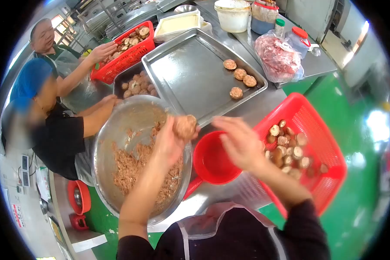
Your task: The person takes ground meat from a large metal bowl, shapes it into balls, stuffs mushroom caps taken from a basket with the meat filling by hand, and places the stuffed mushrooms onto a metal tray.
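Note:
In my left hand (171,138) sits a rounded ball of minced meat (185,125), its surface lumpy and pinkish brown. It is held above the right rim of a big steel bowl (100,149) that contains minced meat filling (136,167). My right hand (239,144) holds nothing; its fingers are stretched out, slightly blurred, above a red plastic dipper (212,167) with liquid in it. To the right, a red basket (323,143) holds several mushrooms (288,151). Several shaped meat pieces (240,74) lie on the right part of a steel tray (182,60).
Two co-workers stand at the left, one in a blue cap (30,78). Another red basket (121,65) of mushrooms and a tray of meatballs (138,84) are beside them. Bagged meat (277,56), a white bucket (232,17) and jars stand at the back.

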`<action>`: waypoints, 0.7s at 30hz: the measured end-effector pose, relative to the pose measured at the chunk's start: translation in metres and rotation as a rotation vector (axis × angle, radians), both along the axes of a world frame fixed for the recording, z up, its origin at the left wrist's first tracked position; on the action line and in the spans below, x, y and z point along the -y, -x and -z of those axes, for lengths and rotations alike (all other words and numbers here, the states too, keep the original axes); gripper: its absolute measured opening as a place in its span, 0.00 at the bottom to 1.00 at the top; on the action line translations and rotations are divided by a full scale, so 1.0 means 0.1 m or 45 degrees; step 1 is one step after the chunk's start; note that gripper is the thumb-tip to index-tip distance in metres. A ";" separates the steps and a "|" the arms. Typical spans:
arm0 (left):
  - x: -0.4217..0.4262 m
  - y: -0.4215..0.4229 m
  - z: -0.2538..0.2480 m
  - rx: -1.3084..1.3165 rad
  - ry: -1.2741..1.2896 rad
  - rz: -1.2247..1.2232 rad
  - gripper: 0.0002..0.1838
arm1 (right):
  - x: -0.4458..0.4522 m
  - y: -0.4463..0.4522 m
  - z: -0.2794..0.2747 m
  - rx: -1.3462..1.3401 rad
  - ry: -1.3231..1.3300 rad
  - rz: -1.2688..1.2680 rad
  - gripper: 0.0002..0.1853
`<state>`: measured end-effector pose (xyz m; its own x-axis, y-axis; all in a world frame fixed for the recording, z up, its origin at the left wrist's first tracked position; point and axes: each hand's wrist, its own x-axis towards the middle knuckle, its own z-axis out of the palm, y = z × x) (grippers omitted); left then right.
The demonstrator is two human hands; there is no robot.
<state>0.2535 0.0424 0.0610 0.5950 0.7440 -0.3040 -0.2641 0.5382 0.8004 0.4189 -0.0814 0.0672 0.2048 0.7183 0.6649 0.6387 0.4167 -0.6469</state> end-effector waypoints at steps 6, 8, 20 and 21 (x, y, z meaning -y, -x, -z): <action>-1.01 -0.78 0.35 -0.432 -0.240 0.457 0.17 | 0.79 -0.86 0.38 -0.034 0.430 0.360 0.12; -1.18 -1.03 0.53 -0.567 -0.306 0.606 0.16 | 1.01 -0.98 0.44 -0.093 0.504 0.484 0.11; -1.32 -1.79 1.05 -1.092 -0.865 0.671 0.16 | 1.31 -1.18 0.96 -0.251 0.608 0.681 0.07; -1.36 -1.81 1.11 -1.122 -0.889 0.728 0.17 | 1.32 -1.19 1.00 -0.263 0.601 0.679 0.07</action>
